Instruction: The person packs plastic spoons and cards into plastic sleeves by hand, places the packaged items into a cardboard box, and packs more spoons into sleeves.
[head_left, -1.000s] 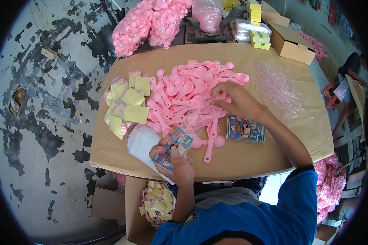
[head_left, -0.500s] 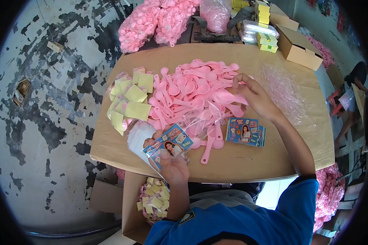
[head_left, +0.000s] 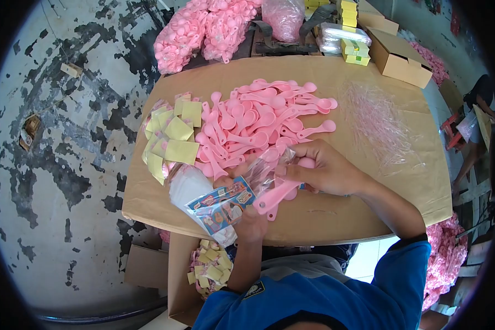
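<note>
My left hand (head_left: 252, 224) is closed on a clear plastic bag with a blue printed card (head_left: 223, 203) in it. The bag's transparent upper part (head_left: 264, 170) stretches toward my right hand (head_left: 327, 169). Between the thumb and fingers of that hand is a pink measuring spoon (head_left: 276, 197), its handle tilted down to the left beside the bag. Whether the handle is inside the bag I cannot tell. Under my left hand lies a pile of clear bags (head_left: 188, 187). Beyond both hands spreads a heap of pink spoons (head_left: 253, 118). My right hand mostly hides the stack of blue cards.
Packed pieces with yellow cards (head_left: 179, 129) lie left of the heap. Thin clear strips (head_left: 377, 124) are spread at the right. A carton (head_left: 184, 275) of packed pieces stands below the table's front edge. Pink bags (head_left: 184, 36) and a cardboard box (head_left: 399, 58) are behind.
My right hand has come from the heap toward my left hand, bringing a pink spoon to the bag. My left hand has shifted slightly right, and the bag with the card has turned.
</note>
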`<state>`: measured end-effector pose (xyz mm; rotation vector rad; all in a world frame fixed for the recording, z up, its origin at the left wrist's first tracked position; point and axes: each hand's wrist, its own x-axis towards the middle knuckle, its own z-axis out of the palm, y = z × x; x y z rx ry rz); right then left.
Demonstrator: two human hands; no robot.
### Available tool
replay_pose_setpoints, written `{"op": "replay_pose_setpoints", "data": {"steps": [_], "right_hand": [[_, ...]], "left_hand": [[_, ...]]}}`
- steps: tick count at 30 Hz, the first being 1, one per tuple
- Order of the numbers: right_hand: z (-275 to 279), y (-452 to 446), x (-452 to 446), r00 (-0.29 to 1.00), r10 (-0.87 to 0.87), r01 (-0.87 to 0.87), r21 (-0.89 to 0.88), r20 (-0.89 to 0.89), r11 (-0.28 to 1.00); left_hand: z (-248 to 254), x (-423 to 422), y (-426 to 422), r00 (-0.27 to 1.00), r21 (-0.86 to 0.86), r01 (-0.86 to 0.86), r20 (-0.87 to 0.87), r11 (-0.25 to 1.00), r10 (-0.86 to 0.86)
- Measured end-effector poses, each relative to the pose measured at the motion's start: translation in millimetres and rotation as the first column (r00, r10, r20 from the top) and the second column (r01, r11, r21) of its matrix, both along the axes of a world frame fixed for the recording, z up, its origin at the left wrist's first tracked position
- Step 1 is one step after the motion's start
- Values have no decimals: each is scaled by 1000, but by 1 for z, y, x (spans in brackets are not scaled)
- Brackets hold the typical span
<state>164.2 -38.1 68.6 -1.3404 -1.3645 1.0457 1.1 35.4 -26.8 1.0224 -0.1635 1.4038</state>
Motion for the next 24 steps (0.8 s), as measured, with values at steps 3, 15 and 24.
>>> {"op": "replay_pose_setpoints", "data": {"steps": [3,15,24], "right_hand": [[9,-2,2,999,-26,21,-103,-40,994],[17,10,68,979,-182,196,169,-91,966],[-19,25,76,983,-178,167,180,46,969]], "left_hand": [[-3,-3,9,999,-68,4,35,998,-2],[-1,-10,24,989,-272,53,146,961,-13],[-1,-10,20,990,-261,110,112,959,-82]]}}
